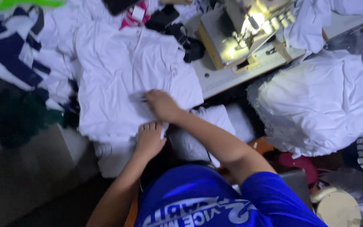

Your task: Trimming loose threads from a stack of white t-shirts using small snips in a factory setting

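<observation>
- While both hands work at the near edge of the table [215, 77], the white garment [122, 80] lies spread flat across it, its lower hem hanging toward the person.
- Left hand [149, 139]: it rests palm down on the hem at the table's near edge, fingers together and laid flat on the cloth, pinching nothing that I can see.
- Right hand [161, 104]: it lies just beyond the left, farther onto the garment, fingers curled over a small fold of the cloth; whether it truly pinches the fold I cannot tell, since the picture is blurred there.
- Handling: the garment looks light, thin and limp, with soft creases all over, so it likely slides and bunches under a push and keeps no shape when lifted. It seems neither fragile nor slippery.
- Where to hold: the hem or a side seam looks best, taken with two hands well apart so the cloth stays flat.
- Around it: a sewing machine [236, 35] with its lamp lit stands at the table's far right, a heap of white cloth [320, 105] lies off the right edge, and striped blue and white cloth [11, 50] lies at the left.
</observation>
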